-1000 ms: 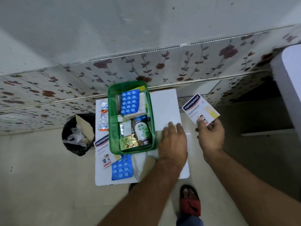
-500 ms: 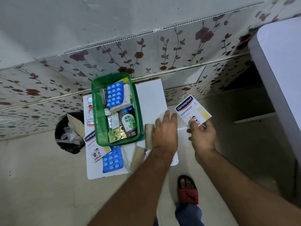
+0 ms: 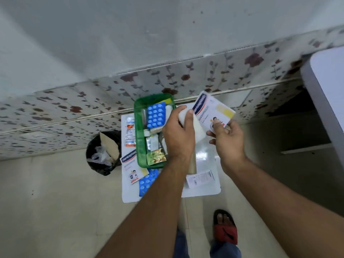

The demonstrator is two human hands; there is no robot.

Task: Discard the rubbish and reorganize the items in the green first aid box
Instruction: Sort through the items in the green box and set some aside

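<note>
I see the green first aid box (image 3: 141,146) sitting on the far left part of a small white bench (image 3: 204,189), close to the tiled wall. It is a rectangular plastic tray with rounded corners, packed with a blue blister strip (image 3: 156,115), silvery foil strips and a gold foil packet (image 3: 156,157) at its near end.

My left hand (image 3: 177,136) is raised over the box's right edge, arm reaching in from the near side, fingers curled around a soft white roll (image 3: 197,127) that looks like a bandage. My right hand (image 3: 228,142) is lifted just beside it, thumb and fingers pinching the near edge of a flat plaster packet (image 3: 214,110), white card with a dark blue band and a yellow patch, tilted up towards the wall. The two hands nearly touch.

On the bench left of the box lie a clear sachet strip (image 3: 129,132), a second plaster packet (image 3: 132,168) and another blue blister strip (image 3: 147,183). A printed white paper (image 3: 201,178) lies on the near right part.

On the floor to the left stands a round bin (image 3: 102,151) lined with a black bag, holding crumpled plastic and a piece of card. A foot in a red sandal (image 3: 225,228) stands nearest on the pale tiles.
</note>
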